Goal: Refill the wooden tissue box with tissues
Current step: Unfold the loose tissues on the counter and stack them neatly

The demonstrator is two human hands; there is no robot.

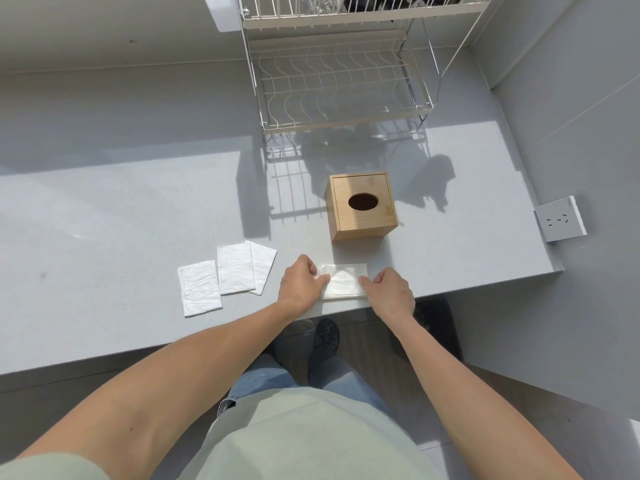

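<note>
My left hand [302, 285] and right hand [389, 292] pinch the folded tissue [343, 282] at both ends | tissue lies at counter [104, 220] front edge | wooden tissue box [362, 206] just behind, apart | bare counter left

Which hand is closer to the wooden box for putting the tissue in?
Probably the right hand. It grips the tissue's right end, almost straight below the wooden tissue box. The left hand sits farther left, nearer the spare tissues.
</note>
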